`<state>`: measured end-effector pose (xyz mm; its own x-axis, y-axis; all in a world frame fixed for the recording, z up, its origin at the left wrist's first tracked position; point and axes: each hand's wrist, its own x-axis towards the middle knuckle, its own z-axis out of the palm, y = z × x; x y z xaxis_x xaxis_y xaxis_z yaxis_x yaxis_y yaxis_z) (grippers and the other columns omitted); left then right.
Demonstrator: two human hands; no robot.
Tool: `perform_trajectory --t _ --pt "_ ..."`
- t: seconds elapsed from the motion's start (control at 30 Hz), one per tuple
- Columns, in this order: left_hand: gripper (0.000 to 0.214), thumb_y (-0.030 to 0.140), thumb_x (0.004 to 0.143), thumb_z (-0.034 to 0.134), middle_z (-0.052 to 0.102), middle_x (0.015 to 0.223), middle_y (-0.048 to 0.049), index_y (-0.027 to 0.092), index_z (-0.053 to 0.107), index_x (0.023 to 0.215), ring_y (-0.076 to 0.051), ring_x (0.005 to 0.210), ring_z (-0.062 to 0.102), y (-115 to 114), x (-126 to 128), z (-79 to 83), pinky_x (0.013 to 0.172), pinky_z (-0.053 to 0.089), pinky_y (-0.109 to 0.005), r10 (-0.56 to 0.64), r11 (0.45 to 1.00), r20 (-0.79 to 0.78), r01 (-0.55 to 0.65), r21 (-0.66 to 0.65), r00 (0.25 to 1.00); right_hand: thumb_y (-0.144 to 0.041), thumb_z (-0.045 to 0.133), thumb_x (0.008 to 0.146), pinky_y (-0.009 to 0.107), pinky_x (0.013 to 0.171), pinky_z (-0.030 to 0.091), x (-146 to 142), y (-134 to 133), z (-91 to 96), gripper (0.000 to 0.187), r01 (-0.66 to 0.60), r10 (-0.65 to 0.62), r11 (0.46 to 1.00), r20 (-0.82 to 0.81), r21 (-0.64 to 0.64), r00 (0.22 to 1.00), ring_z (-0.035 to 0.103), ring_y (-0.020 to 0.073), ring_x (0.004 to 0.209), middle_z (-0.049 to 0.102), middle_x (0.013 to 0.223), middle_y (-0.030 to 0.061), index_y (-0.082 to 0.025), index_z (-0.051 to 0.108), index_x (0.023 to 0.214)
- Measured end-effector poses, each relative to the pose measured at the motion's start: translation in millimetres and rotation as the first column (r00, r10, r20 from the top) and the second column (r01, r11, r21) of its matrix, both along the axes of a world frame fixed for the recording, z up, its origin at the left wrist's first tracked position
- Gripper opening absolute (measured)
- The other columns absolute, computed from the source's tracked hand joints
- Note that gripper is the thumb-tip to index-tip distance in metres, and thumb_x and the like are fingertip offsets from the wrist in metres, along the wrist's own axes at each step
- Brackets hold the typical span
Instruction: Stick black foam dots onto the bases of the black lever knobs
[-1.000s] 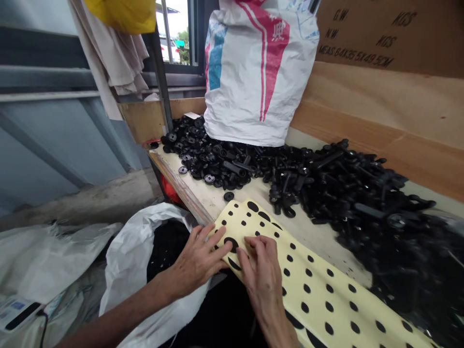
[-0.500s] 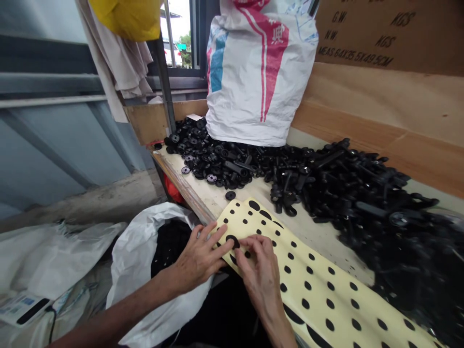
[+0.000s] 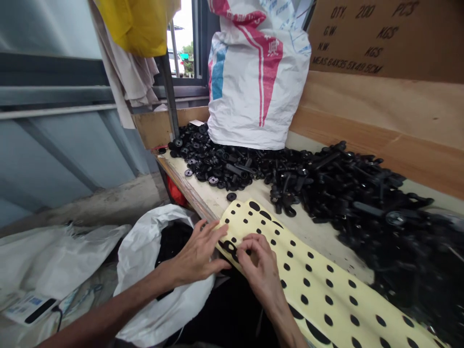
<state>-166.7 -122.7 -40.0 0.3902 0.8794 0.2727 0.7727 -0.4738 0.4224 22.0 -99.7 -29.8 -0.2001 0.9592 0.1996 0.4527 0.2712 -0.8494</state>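
Note:
A pale yellow sheet (image 3: 295,261) dotted with small black round spots lies along the table's front edge. At its near left end is a black ring (image 3: 229,245) with a hole in it, tilted off the sheet. The thumb and forefinger of my right hand (image 3: 259,261) pinch the ring's right side. My left hand (image 3: 203,249) lies beside it, fingers spread, fingertips on the sheet's left edge and thumb stretched below the ring. Just past the sheet's far corner is a loose black disc (image 3: 231,196).
Black plastic parts (image 3: 326,188) are heaped across the table (image 3: 253,191). Behind them stands a white woven sack (image 3: 239,96), with a cardboard box (image 3: 391,38) at the back right. Below the table edge, an open white bag (image 3: 141,246) holds black pieces.
The black ring has shifted slightly toward me and tilted up, its hole now showing. My left forefinger has come off it. The view has tipped up a little.

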Motion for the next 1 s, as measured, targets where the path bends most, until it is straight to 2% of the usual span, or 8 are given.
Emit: perform_trajectory --t 0.07,0.2,0.33,0.43,0.53,0.7,0.87,1.0 --pt "0.058 0.037 0.081 0.068 0.056 0.130 -0.0183 0.014 0.045 0.130 -0.032 0.129 0.043 4 0 10.4 0.108 0.027 -0.057 0.017 0.998 0.132 -0.008 -0.068 0.991 -0.032 0.056 0.082 0.032 0.076 0.046 5 0 5.9 0.020 -0.045 0.042 0.998 -0.064 -0.050 0.997 0.060 0.0186 0.086 0.062 0.092 0.0034 -0.021 0.062 0.067" --pt "0.008 0.022 0.088 0.057 0.065 0.119 -0.0089 0.020 0.065 0.089 -0.026 0.124 0.047 11 13 29.0 0.105 0.035 -0.048 0.084 0.994 0.377 -0.051 -0.097 0.923 -0.038 0.055 0.086 0.030 0.072 0.050 17 -2 10.4 0.023 -0.071 0.055 0.993 -0.162 -0.094 0.985 0.062 0.0182 0.083 0.063 0.092 0.0054 -0.020 0.065 0.075" --pt "0.010 0.021 0.084 0.060 0.068 0.104 -0.0062 0.020 0.065 0.076 -0.022 0.108 0.054 22 39 39.5 0.098 0.039 -0.041 0.133 0.989 0.578 -0.070 -0.130 0.805 -0.044 0.057 0.086 0.030 0.070 0.053 42 -8 6.1 0.043 0.226 -0.241 0.970 -0.262 -0.087 0.934 0.063 0.0179 0.081 0.062 0.105 0.0087 -0.020 0.058 0.121" --pt "0.007 0.022 0.080 0.064 0.068 0.099 -0.0054 0.020 0.067 0.074 -0.022 0.103 0.055 31 68 44.7 0.097 0.039 -0.039 0.128 0.979 0.653 0.009 -0.202 0.747 -0.044 0.061 0.083 0.030 0.070 0.051 66 -14 9.3 0.030 0.280 -0.276 0.960 -0.224 -0.017 0.935 0.061 0.0194 0.081 0.063 0.095 0.0068 -0.020 0.066 0.102" --pt "0.007 0.025 0.075 0.068 0.068 0.097 -0.0054 0.018 0.068 0.073 -0.021 0.098 0.057 37 102 48.1 0.089 0.042 -0.034 0.220 0.903 0.734 0.151 -0.402 0.642 -0.041 0.060 0.084 0.028 0.069 0.047 87 -24 17.3 0.023 0.337 -0.319 0.939 -0.192 0.064 0.928 0.058 0.0193 0.077 0.061 0.079 0.0038 -0.021 0.063 0.071" --pt "0.016 0.029 0.075 0.069 0.064 0.076 -0.0018 0.015 0.072 0.080 -0.014 0.074 0.054 44 154 53.8 0.072 0.040 -0.026 0.320 0.657 0.768 0.454 -0.602 0.555 -0.040 0.062 0.082 0.030 0.076 0.045 108 -34 13.1 0.020 0.596 -0.539 0.791 -0.303 0.137 0.786 0.058 0.0196 0.080 0.060 0.084 0.0037 -0.022 0.060 0.072" --pt "0.017 0.030 0.076 0.068 0.060 0.070 -0.0011 0.013 0.072 0.078 -0.013 0.070 0.050 52 185 59.2 0.070 0.037 -0.025 0.284 0.627 0.788 0.516 -0.583 0.546 -0.050 0.066 0.077 0.029 0.068 0.050 127 -32 -7.0 0.036 0.692 -0.673 0.710 -0.415 -0.130 0.612 0.061 0.0193 0.075 0.065 0.088 0.0054 -0.019 0.060 0.096" --pt "0.017 0.031 0.075 0.069 0.059 0.066 -0.0001 0.014 0.072 0.076 -0.012 0.066 0.049 53 195 53.5 0.066 0.037 -0.024 0.256 0.606 0.768 0.521 -0.601 0.587 -0.051 0.067 0.076 0.028 0.060 0.048 141 -31 -14.6 0.033 0.660 -0.650 0.734 -0.448 -0.161 0.614 0.060 0.0194 0.067 0.064 0.075 0.0029 -0.020 0.061 0.084"
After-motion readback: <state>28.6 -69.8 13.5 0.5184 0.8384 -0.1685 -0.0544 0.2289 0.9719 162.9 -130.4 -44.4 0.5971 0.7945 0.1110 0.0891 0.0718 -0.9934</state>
